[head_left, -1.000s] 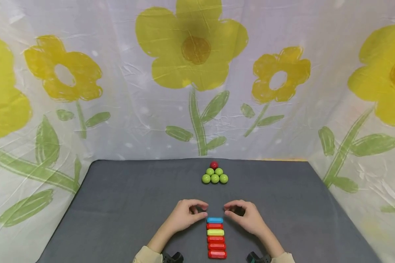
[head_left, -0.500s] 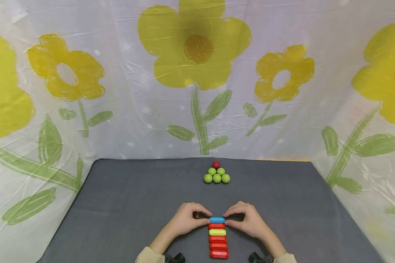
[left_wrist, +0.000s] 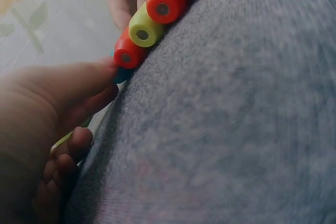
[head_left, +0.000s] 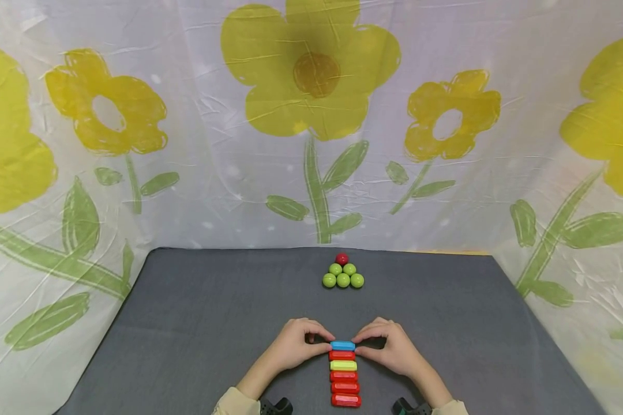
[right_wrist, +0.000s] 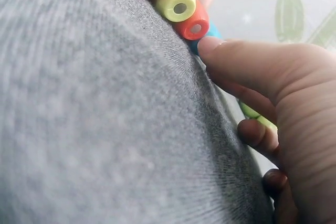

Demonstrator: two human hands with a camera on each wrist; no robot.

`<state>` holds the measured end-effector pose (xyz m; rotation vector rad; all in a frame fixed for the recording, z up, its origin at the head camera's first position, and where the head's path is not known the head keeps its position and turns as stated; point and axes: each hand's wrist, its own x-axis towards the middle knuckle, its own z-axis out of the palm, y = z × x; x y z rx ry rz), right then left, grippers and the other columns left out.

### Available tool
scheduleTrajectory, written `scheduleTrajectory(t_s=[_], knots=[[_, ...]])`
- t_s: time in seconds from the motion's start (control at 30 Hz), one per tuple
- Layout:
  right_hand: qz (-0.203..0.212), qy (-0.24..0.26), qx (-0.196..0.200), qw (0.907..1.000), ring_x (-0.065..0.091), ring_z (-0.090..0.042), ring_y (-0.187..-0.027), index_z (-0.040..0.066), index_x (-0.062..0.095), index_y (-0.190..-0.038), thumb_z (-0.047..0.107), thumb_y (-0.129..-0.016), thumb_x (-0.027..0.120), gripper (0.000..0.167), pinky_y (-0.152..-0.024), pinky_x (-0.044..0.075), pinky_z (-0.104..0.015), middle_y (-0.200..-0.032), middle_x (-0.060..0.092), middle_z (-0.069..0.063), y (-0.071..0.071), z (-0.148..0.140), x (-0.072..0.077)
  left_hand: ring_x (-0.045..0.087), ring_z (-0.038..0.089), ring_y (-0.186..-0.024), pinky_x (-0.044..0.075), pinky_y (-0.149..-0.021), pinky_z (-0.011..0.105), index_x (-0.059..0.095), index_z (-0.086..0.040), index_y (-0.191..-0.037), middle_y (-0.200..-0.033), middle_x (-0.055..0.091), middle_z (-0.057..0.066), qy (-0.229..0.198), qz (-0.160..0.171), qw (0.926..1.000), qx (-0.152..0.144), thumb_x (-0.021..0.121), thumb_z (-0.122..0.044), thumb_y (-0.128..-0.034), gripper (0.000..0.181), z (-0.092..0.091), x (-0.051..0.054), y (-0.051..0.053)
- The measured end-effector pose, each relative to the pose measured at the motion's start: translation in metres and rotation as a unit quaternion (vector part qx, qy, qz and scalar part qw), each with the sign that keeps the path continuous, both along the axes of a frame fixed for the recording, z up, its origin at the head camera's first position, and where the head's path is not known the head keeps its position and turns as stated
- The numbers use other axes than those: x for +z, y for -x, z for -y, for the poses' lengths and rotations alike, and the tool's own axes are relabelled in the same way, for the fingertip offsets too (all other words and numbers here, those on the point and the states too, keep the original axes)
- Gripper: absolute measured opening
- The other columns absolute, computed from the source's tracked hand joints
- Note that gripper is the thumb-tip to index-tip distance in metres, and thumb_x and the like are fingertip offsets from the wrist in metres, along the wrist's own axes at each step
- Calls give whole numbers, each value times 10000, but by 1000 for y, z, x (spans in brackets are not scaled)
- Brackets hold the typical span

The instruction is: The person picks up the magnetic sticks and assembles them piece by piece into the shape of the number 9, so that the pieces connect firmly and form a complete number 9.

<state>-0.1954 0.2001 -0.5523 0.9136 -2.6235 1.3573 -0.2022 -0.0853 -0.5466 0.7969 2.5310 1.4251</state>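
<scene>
A blue magnetic rod (head_left: 342,346) lies crosswise at the far end of a row of short rods in the head view. My left hand (head_left: 297,347) pinches its left end between thumb and forefinger; my right hand (head_left: 391,347) pinches the right end likewise. Directly behind it, nearer me, come a red rod (head_left: 342,355), a yellow-green rod (head_left: 343,365) and several more red rods (head_left: 345,388). Both wrist views show round metal discs in the rod ends. There the blue rod (left_wrist: 122,75) is mostly hidden by the thumb and the red rod.
Beyond the hands, several green balls (head_left: 343,280) form a triangle with one red ball (head_left: 341,259) at its far tip. Dark grey cloth (head_left: 213,311) covers the table. A flower-printed curtain (head_left: 213,190) hangs behind and along both sides.
Both hands have closed in from either side of the blue rod and taken hold of its ends. Over the last half second they have barely moved.
</scene>
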Motion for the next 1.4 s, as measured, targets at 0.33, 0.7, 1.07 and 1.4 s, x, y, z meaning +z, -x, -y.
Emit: scheduleTrajectory(t_s=[0.33,0.7,1.07,1.4], knots=[[-69,63,-76,9999,644,-61,-858,263,856,-1008,247,-869,901,147,-777,486,-320,-975,797,140,1,2,0,559,25,-780,455,-723,238,867,-249,-1015,-960,779,-132,133,-70,9998,148,854,-269,-925,93,-2,1,1],[-20,107,-412,9991,646,-39,-826,228,860,-1014,144,-864,901,177,-729,550,-256,-939,779,124,24,10,-4,600,65,-912,476,-827,294,862,-235,-1052,-998,790,-126,331,-345,9976,491,835,-231,-942,113,-5,-3,21],[64,27,-856,9963,612,-51,-798,221,860,-1013,144,-877,892,159,-723,518,-253,-922,768,113,35,19,-1,598,71,-896,486,-799,281,852,-204,-1091,-1018,782,-98,290,-505,9941,911,851,-252,-927,171,-11,-6,26],[254,-63,-1212,9923,592,-59,-782,260,854,-986,151,-863,905,172,-719,508,-256,-897,737,140,30,23,-3,580,65,-879,479,-786,273,850,-208,-1110,-1054,785,-89,187,-641,9921,1063,854,-260,-924,193,-15,-11,22]])
